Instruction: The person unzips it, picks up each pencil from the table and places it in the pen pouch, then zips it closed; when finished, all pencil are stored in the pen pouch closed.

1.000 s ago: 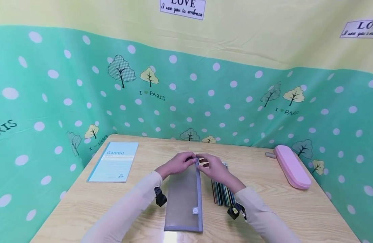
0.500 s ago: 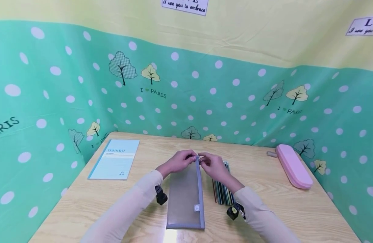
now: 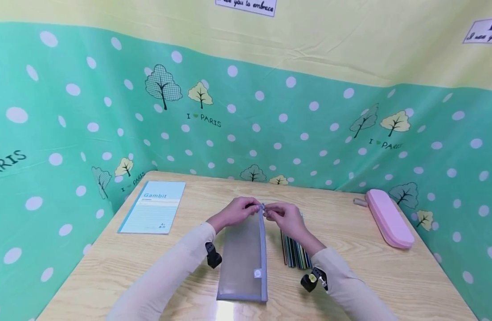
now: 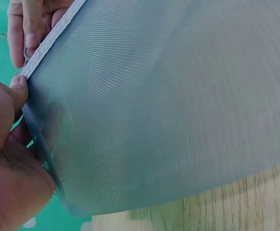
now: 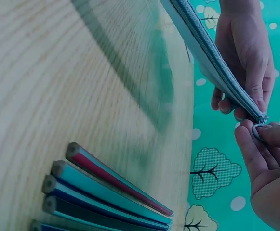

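A grey mesh zipper pouch (image 3: 242, 263) stretches toward me in the middle of the table, its far end raised off the wood. My left hand (image 3: 239, 211) pinches the pouch's far corner beside the zipper (image 5: 212, 60). At the same end, my right hand (image 3: 286, 219) pinches the ring-shaped zipper pull (image 5: 258, 131) between thumb and fingers, as the right wrist view shows. The zipper looks closed along the part visible there. Under my right forearm lies a row of several coloured pencils (image 3: 296, 252), partly hidden by the arm; their blunt ends (image 5: 58, 167) show in the right wrist view.
A light blue notebook (image 3: 153, 209) lies at the back left of the wooden table (image 3: 182, 285). At the right are a pink pencil case (image 3: 389, 218) and a small grey cylinder (image 3: 360, 202). A green and yellow patterned cloth (image 3: 214, 147) hangs behind the table.
My right fingers have closed in from loosely spread to a pinch on the zipper pull. The left hand keeps its grip on the corner. The head view has tilted slightly down.
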Action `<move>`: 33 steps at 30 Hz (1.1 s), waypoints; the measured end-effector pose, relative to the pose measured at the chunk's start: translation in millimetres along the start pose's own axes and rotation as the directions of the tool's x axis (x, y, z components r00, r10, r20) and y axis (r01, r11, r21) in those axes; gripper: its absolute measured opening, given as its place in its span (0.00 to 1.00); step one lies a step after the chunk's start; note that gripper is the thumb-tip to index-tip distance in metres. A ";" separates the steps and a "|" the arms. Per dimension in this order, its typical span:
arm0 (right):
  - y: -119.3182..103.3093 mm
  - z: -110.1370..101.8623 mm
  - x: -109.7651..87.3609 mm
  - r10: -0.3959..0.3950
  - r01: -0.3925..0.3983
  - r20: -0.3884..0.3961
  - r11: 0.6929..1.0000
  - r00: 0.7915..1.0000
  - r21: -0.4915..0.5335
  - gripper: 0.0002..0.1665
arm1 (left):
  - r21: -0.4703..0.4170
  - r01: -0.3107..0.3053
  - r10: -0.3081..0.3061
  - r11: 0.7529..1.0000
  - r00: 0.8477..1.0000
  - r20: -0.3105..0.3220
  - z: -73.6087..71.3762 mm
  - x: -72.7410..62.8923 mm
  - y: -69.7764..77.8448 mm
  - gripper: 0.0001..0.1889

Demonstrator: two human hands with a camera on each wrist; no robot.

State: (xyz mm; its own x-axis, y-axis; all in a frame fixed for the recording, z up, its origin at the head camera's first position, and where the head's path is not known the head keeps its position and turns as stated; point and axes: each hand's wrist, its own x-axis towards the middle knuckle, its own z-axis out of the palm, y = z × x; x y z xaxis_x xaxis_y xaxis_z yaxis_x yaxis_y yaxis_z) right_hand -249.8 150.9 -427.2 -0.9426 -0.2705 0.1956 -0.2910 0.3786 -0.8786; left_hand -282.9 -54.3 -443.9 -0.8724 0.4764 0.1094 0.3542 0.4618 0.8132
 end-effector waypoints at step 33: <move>-3.8 -4.1 -64.2 -0.044 0.051 0.152 0.998 0.987 -0.045 0.10 | -0.045 0.113 -0.118 0.993 0.982 -0.149 -20.9 -0.7 -19.2 0.10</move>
State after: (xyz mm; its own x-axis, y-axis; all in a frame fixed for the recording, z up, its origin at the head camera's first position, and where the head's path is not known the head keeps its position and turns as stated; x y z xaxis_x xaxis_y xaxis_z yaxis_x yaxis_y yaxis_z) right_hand -188.8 170.5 -434.7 -0.8933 -0.4178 0.1655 -0.3456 0.4034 -0.8472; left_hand -296.2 -79.2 -447.6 -0.9487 0.3012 0.0966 0.2381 0.4787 0.8451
